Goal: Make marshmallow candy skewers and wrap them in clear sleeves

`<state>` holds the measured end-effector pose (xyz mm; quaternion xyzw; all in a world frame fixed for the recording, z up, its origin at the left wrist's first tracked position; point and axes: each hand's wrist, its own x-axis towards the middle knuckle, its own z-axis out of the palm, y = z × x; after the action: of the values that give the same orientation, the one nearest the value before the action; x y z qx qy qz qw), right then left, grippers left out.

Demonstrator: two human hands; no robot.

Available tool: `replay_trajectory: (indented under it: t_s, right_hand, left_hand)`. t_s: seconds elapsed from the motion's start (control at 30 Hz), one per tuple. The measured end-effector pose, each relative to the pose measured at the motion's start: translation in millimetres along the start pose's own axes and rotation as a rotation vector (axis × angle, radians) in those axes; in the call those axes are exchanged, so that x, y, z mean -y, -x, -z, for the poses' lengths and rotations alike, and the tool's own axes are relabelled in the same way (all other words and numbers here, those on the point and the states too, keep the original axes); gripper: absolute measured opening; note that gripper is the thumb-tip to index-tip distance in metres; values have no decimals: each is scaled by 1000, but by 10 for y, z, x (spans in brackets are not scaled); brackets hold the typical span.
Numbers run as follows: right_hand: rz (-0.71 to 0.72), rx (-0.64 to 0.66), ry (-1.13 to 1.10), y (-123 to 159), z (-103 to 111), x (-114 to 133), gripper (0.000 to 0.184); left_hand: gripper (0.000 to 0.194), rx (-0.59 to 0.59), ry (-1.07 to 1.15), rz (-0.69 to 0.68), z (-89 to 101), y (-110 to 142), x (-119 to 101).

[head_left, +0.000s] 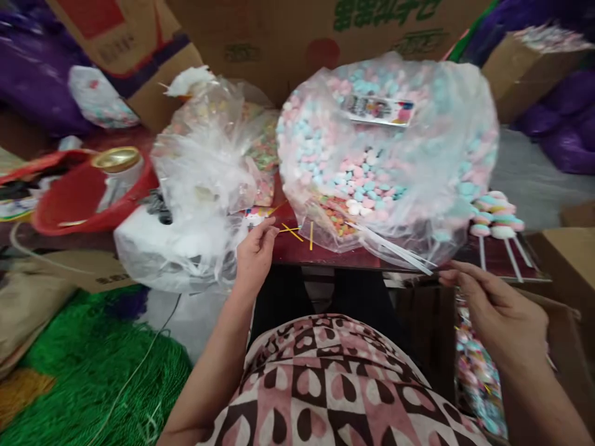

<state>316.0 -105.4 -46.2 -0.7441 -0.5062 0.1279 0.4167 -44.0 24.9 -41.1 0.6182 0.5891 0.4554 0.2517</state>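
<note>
My left hand (257,251) is over the table's front edge, thumb and forefinger pinched at the end of a thin yellow twist tie (289,230). Two more yellow strips lie close by, one crossing it and one upright (311,236) to its right. My right hand (504,313) is at the right, fingertips closed together just beyond the lower ends of several white sticks (395,248). Whether the fingertips hold anything is unclear. Those sticks lie across the front of a large clear bag (427,136) of pastel marshmallows. Orange and green candies (337,214) show at its front.
Marshmallow skewers (497,214) lie at the table's right end. Left are clear plastic bags (199,161) and a red basin (60,201) holding a can. Cardboard boxes (279,43) stand behind. Below right, an open box holds wrapped sweets (478,371); green netting (116,365) lies lower left.
</note>
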Motion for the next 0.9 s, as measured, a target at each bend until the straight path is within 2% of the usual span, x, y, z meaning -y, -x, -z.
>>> replay_trajectory:
  t_s: [0.07, 0.13, 0.2, 0.27, 0.4, 0.57, 0.67, 0.77, 0.9]
  right_hand:
    - [119, 111, -109, -25, -289, 254, 28]
    - [216, 242, -188, -70, -558, 465, 26]
    - [294, 324, -228, -133, -768, 627, 25]
    - [323, 352, -241, -217, -899, 734, 26]
    - [193, 299, -277, -448, -950, 787, 29]
    - [53, 186, -288, -652, -872, 742, 31]
    - [47, 220, -307, -627, -907, 758, 29]
    - [101, 278, -316, -552, -990, 783, 27]
    - [115, 310, -338, -497, -1074, 751, 29]
  left_hand:
    - [32, -35, -166, -38, 100, -45, 98]
    - [28, -1, -318, -84, 130, -63, 156]
    - [25, 59, -405, -119, 92, -64, 172]
    - [24, 108, -429, -153, 15, -62, 156]
    - [24, 127, -424, -188, -78, -92, 124]
    - [29, 43, -532, -149, 75, -203, 248]
    - [32, 16, -676, -100, 224, -262, 357]
    - [34, 14, -803, -53, 335, -305, 437]
    - [34, 27, -893, -24, 353, -354, 483]
